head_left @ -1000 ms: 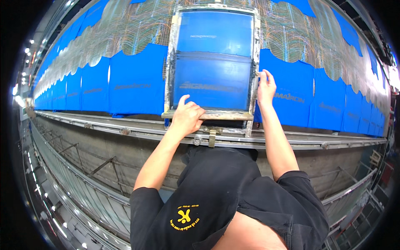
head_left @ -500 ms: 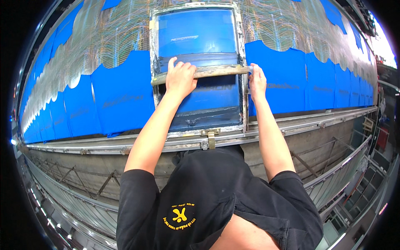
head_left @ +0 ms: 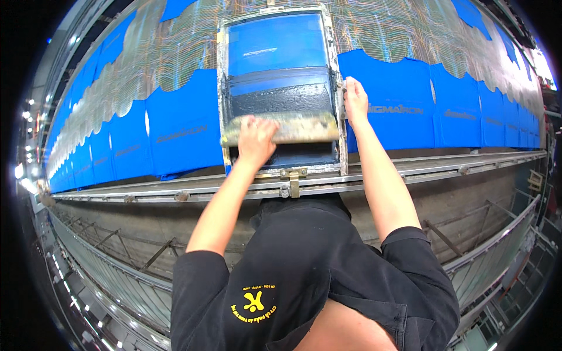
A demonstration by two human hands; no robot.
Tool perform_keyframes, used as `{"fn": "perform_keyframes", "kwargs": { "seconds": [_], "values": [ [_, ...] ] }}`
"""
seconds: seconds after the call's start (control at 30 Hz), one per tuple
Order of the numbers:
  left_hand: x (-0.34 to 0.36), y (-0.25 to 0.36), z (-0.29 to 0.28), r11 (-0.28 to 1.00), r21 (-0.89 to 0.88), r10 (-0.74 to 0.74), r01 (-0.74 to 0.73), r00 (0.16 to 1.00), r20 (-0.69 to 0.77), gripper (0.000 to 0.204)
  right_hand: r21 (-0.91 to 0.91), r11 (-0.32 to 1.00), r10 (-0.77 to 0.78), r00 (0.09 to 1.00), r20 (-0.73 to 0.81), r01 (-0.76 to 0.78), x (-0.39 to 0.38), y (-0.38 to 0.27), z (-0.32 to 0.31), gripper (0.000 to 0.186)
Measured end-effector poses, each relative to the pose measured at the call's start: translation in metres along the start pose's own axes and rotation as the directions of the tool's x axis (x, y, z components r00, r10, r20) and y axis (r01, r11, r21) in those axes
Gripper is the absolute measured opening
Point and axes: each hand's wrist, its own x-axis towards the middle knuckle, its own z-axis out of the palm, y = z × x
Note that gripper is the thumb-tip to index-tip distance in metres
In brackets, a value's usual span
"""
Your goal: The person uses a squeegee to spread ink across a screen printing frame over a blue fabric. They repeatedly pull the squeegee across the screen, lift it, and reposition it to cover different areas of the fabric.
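Observation:
A screen printing frame [head_left: 343, 134], its rim crusted with pale paint, lies over blue fabric in front of me. Across its lower part runs a long, paint-stained squeegee [head_left: 307, 128], tilted so that its broad face shows. My left hand [head_left: 256, 139] is closed over the squeegee near its left end. Wet black ink [head_left: 281, 98] covers the mesh just beyond the squeegee, and blue shows through the mesh farther up. At the frame's right side my right hand [head_left: 356, 100] is closed on the rim, its fingertips partly hidden.
Blue fabric pieces [head_left: 392, 108] with dark prints lie in a row on both sides, on a long table with a streaked, shiny surface [head_left: 187, 47]. A metal rail [head_left: 199, 190] runs along the near edge, with a metal clamp [head_left: 294, 182] at the frame. Behind me stand railings [head_left: 492, 240].
The squeegee has come toward me down the frame with my left hand, and its face has tipped into view. Black ink now spreads across the middle mesh. My right hand stays by the frame's right side.

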Motion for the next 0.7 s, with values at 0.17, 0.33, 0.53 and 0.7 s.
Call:
{"fn": "perform_keyframes", "kwargs": {
  "seconds": [0.17,0.33,0.53,0.7],
  "values": [
    [-0.073,0.049,-0.015,0.999,-0.026,-0.036,0.038,0.997,0.062,0.05,-0.001,0.997,0.076,0.995,0.062,-0.076,-0.003,-0.012,0.005,0.049],
    [-0.01,0.005,-0.041,0.998,0.001,0.06,-0.061,0.987,0.146,0.039,0.022,0.995,0.097,0.993,0.068,-0.099,-0.003,-0.012,0.005,0.049],
    [0.118,-0.051,-0.049,0.997,0.047,0.048,-0.059,0.979,0.198,0.022,-0.065,0.992,0.11,0.994,0.015,-0.109,-0.004,-0.004,-0.004,0.05],
    [0.157,-0.084,-0.019,0.999,0.005,-0.048,0.048,0.949,0.312,0.031,-0.094,0.989,0.115,0.993,-0.008,-0.115,-0.014,-0.01,-0.005,0.05]
  ]
}}
